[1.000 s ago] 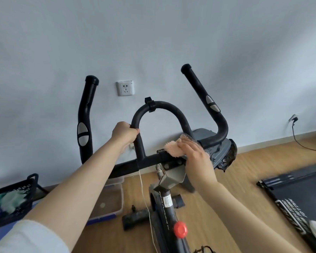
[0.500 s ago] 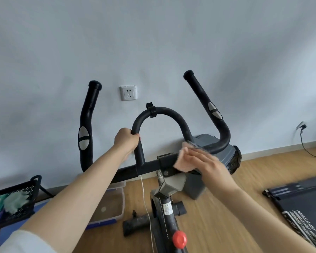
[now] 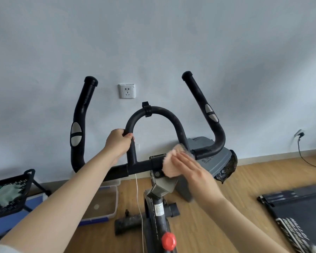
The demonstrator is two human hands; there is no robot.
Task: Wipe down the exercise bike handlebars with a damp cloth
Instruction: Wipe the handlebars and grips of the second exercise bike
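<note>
Backdrop: a pale grey wall point(image 3: 153, 42) and a wooden floor point(image 3: 226, 207) were seen behind the exercise bike, which was parked close to the wall.
Left grip: the left hand point(image 3: 118, 141) was wrapped round the left leg of the centre loop of the handlebars point(image 3: 153, 114), and the bike was steadied by it.
Right grip: the right hand point(image 3: 192, 172) was laid flat with the fingers extended. The cloth point(image 3: 170, 165) was pressed, not clasped.
Cloth position: the pink cloth was held against the crossbar just right of the centre clamp, at the foot of the loop's right leg. Its edges were blurred.
Risk, dropped cloth: because it was only pinned by a flat palm, the cloth was judged liable to slide off the round bar and fall to the floor.
Risk, wet sensors: excess water was judged likely to be carried onto the left silver pad point(image 3: 76, 134) and the right silver pad point(image 3: 211, 112) if the cloth was too wet.
Risk, snag: the white cord point(image 3: 138, 194) hanging below the crossbar could be caught on a wide stroke.
Count, hands: two.
Count, cloths in use: one.
Count, bar sections: one centre loop, one left horn point(image 3: 80, 99) and one right horn point(image 3: 195, 88).
Count, silver pads: two, one on each horn.
Count, red knobs point(image 3: 169, 241): one.
Count, wall sockets point(image 3: 127, 91): one in plain view; a second fitting at the far right was too small to be made out.
</note>
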